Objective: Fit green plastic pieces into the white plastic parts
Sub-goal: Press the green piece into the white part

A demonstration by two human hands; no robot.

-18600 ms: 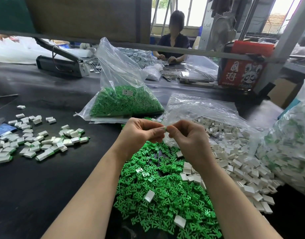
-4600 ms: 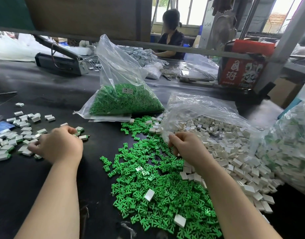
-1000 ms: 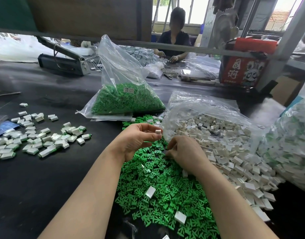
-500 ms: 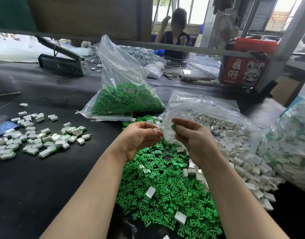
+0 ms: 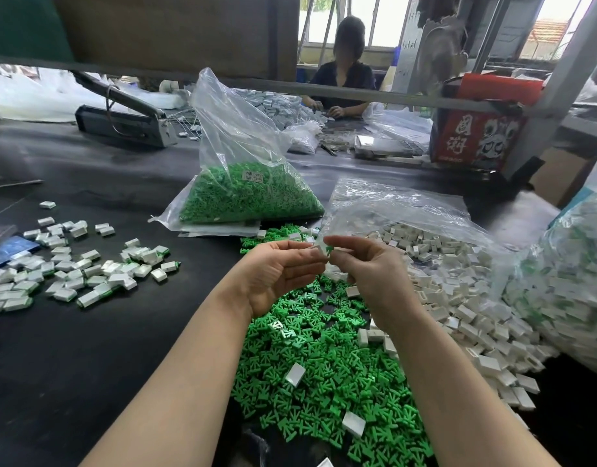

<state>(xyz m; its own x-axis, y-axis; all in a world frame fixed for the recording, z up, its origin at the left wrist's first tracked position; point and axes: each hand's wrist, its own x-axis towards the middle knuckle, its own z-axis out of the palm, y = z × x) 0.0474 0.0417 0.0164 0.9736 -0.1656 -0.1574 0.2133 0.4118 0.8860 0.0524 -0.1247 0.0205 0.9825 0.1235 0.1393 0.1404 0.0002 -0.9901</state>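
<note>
Black matting covers the worktable, and on it, right below the raised hands, spreads the loose pile of green pieces, the landmark here. To the right of that pile a heap of white parts spills from an open clear bag. Beyond the pile stands a tall clear bag of green pieces. Well to the left of the pile lies a scatter of assembled white-and-green parts. Far beyond the pile, across the table, another person sits working, with a red printed box to the right.

Above the far edge of the pile the left hand pinches a white part between thumb and curled fingertips. The right hand pinches a single green piece the same way, fingers closed on it. The two items meet tip to tip between the hands; whether the green piece has entered the white part cannot be told.
</note>
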